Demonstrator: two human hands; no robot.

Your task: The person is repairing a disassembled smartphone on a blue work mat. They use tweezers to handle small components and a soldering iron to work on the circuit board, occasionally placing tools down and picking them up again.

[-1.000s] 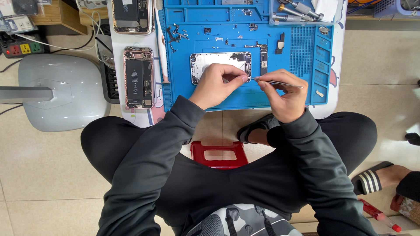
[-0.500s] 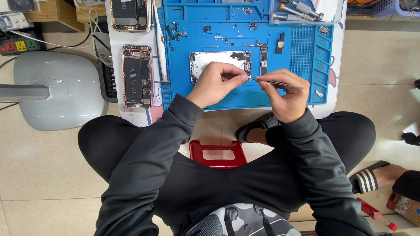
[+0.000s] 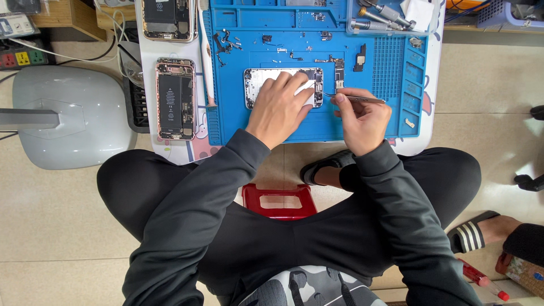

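Head view of a seated person at a low table. Left hand [image 3: 280, 107] rests flat, fingers spread, on an opened phone [image 3: 258, 86] lying near the middle of the blue mat [image 3: 317, 127]. Right hand [image 3: 362, 116], just right of the phone, is pinched shut on tweezers [image 3: 354, 99], whose tip meets the phone's right edge; the two hands lie side by side, slightly apart. Small screws and parts [image 3: 226, 42] lie scattered on the far part of the mat. Left of the mat lie a second open phone [image 3: 175, 97] and, farther off, a third [image 3: 169, 18]. A red stool [image 3: 279, 199] shows between the knees, a grey lamp base [image 3: 68, 116] at far left
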